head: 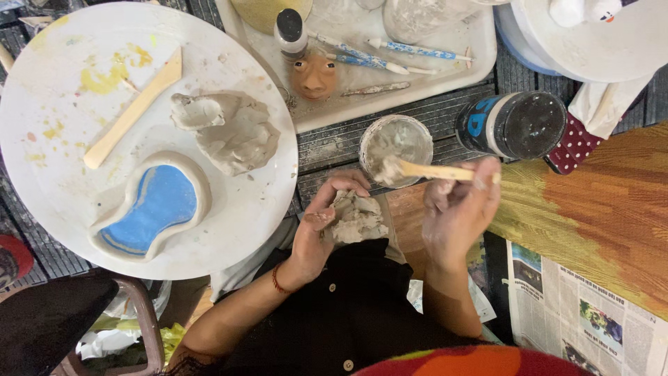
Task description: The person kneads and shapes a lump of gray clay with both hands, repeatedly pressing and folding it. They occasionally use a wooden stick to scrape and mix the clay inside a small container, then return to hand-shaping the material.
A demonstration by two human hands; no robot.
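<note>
1. The left hand (pixel 316 233) cups a grey clay lump (pixel 356 218), fingers curled around it, above the person's lap at the counter's near edge.
2. The right hand (pixel 456 209) grips a wooden stick (pixel 435 170), its tip dipped in a small glass cup (pixel 396 147) that seems to hold grey slip.
3. A dark capped jar (pixel 513 124) lies just beside the cup.
4. The round white board (pixel 56 104) carries a blue-lined mould (pixel 156 203) and more clay (pixel 233 131).

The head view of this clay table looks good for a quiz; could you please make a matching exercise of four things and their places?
Things:
1. clay lump
2. wooden stick
3. wooden knife
4. clay face

Places:
A. on the tray
B. in the left hand
C. on the round board
D. in the right hand

Pairs: 1-B, 2-D, 3-C, 4-A
</note>
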